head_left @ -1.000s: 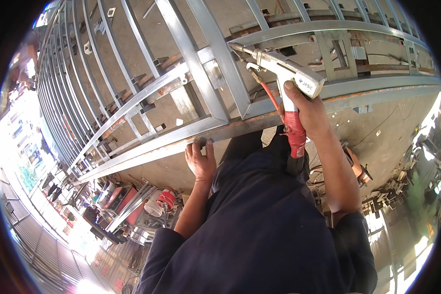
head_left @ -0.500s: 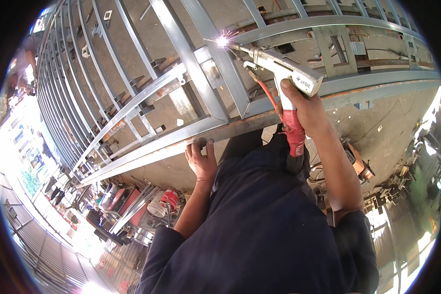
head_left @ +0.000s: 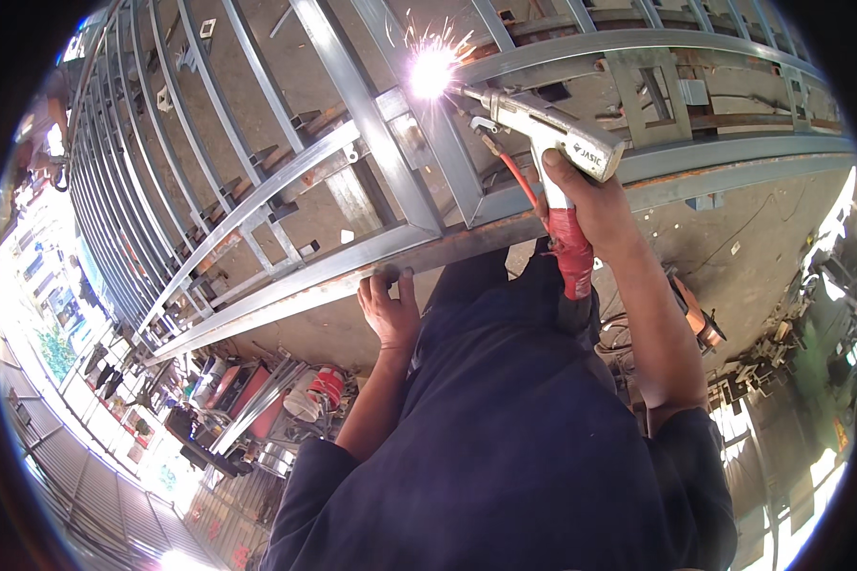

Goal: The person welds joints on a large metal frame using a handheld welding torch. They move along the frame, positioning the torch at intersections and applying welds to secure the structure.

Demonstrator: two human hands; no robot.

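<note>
My right hand is wrapped round the handle of a pale grey welding gun, with its thumb lying near the back of the body. Red tape covers the lower grip. A bright arc with flying sparks burns at the gun's tip, against an upright bar of a grey metal frame, and its glare hides the joint. My left hand grips the near rail of that frame, fingers curled at its edge. Just below the gun runs an orange-red cable with a metal end.
Closely spaced bars fill the frame's left side. A plate with a rectangular cutout sits at the right. On the floor are an orange power tool at the right and a red-and-white bucket among metal lengths at the lower left.
The arc has grown larger and brighter, throwing more sparks. The welding gun has shifted very slightly, its tip staying at the same bar. My left hand stays on the rail.
</note>
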